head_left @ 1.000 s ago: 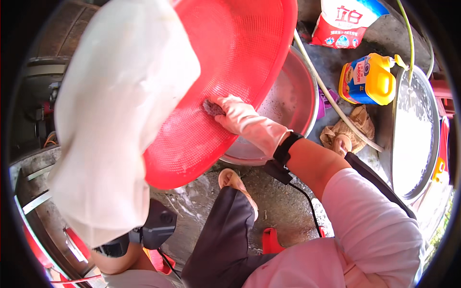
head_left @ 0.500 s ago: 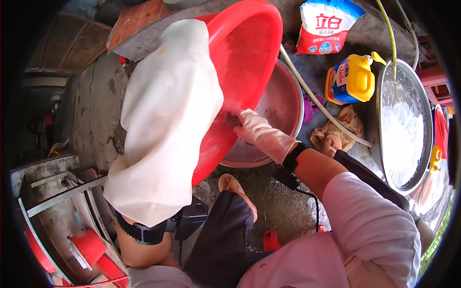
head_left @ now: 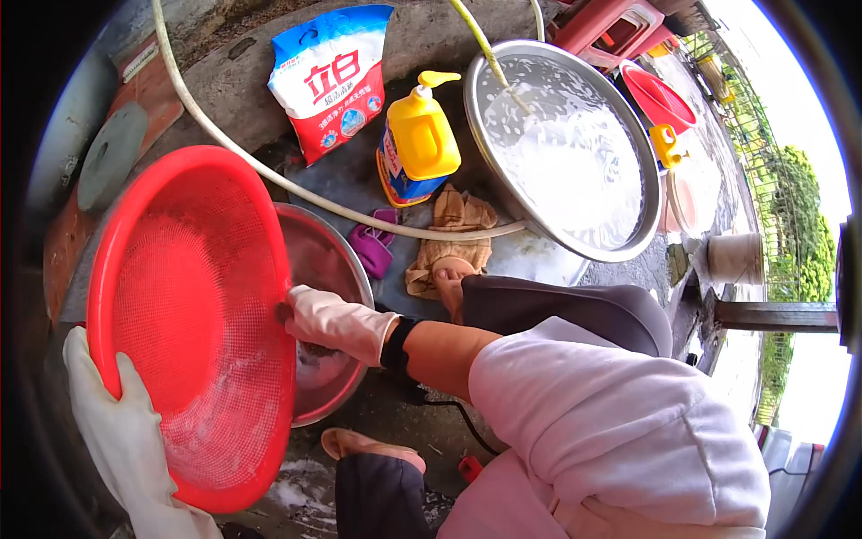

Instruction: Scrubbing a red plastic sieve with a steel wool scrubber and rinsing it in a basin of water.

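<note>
A large red plastic strainer basket (head_left: 193, 332) is tilted up on its side at the left, its mesh inside turned toward me. My left hand (head_left: 112, 422), in a long white rubber glove, grips the basket's left rim with the thumb inside; the other fingers are partly hidden behind it. At the opposite rim is my right hand (head_left: 337, 323), in a pale glove, closed on a small dark scouring pad (head_left: 285, 313) pressed to the basket's edge. Behind the basket and under my right hand stands a metal basin (head_left: 337, 256), partly covered.
A wide metal tub (head_left: 651, 207) of sudsy water stands right, with a hose (head_left: 480, 40) running in. Another pale hose (head_left: 359, 218) crosses the ground. Nearby are a detergent bag (head_left: 328, 85), a yellow pump bottle (head_left: 422, 144), a purple shoe (head_left: 373, 247) and a brown cloth (head_left: 458, 220).
My view has swung right, so the scene sits farther left. The basket's inside now faces me more fully. My left glove has dropped from across the basket to its lower left rim.
</note>
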`<act>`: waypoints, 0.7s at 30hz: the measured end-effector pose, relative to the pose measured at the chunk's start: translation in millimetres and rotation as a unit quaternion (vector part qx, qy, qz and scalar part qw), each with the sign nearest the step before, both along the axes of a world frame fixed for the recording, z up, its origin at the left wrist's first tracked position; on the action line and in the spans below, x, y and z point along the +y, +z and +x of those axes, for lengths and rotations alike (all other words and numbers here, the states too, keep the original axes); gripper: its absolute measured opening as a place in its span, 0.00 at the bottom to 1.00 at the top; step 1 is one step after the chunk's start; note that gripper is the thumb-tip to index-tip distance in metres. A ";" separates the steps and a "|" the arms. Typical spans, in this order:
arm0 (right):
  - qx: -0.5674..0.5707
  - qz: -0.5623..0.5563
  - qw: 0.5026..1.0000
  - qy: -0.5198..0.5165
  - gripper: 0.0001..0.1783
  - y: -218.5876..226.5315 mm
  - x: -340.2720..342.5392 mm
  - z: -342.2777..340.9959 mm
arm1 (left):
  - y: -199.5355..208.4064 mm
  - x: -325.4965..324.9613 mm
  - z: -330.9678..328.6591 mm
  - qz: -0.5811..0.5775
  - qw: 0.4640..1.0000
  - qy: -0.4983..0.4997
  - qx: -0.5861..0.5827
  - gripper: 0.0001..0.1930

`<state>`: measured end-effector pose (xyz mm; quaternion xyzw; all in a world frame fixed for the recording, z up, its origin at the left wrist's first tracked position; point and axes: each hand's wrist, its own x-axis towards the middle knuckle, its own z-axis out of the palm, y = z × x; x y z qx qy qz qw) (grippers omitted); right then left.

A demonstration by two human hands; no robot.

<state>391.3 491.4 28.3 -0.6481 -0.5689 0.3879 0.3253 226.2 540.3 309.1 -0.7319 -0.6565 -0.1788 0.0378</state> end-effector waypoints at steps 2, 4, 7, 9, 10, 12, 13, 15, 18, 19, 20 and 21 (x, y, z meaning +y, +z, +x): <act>0.114 -0.062 0.990 -0.056 0.13 33.2 10.6 -14.0 | 9.2 -2.7 -5.2 -0.063 0.995 0.021 -0.077 0.23; 0.020 -0.003 1.000 -0.011 0.18 12.3 24.1 -27.2 | 15.0 -9.5 7.9 -0.073 0.991 0.045 -0.106 0.23; -0.032 -0.032 0.999 0.025 0.26 -13.3 31.7 -61.3 | 14.8 -8.5 1.5 -0.088 0.977 0.036 -0.192 0.21; 0.002 -0.120 0.988 0.093 0.26 -3.7 27.3 -98.0 | 13.1 -5.0 -9.3 -0.081 0.984 -0.017 -0.155 0.19; 0.084 -0.127 0.976 0.158 0.25 5.5 19.3 -112.1 | 13.4 -5.5 -8.2 -0.076 0.981 -0.031 -0.176 0.18; 0.177 -0.132 0.947 0.232 0.24 17.0 8.8 -130.5 | 25.1 -8.6 9.8 -0.165 0.967 0.012 -0.192 0.16; 0.146 -0.047 0.954 0.258 0.23 20.5 3.3 -140.0 | 26.7 -9.0 10.5 -0.161 0.967 0.012 -0.197 0.16; 0.103 0.080 0.955 0.267 0.23 2.3 -0.3 -140.5 | 28.4 -11.0 9.0 -0.150 0.968 0.008 -0.202 0.16; -0.085 -0.014 0.968 0.234 0.11 -38.4 56.0 -91.6 | 21.6 -9.3 4.6 -0.149 0.964 0.010 -0.220 0.16; -0.078 -0.015 0.970 0.230 0.19 -26.0 49.1 -95.6 | 17.8 -9.5 -4.0 -0.156 0.961 0.023 -0.227 0.16; -0.005 -0.088 0.975 0.204 0.21 1.9 42.6 -105.9 | 17.4 -12.1 -9.0 -0.157 0.958 0.033 -0.236 0.16; 0.064 -0.157 0.970 0.174 0.22 23.3 33.2 -115.6 | 20.5 -15.2 -5.6 -0.156 0.959 0.039 -0.233 0.16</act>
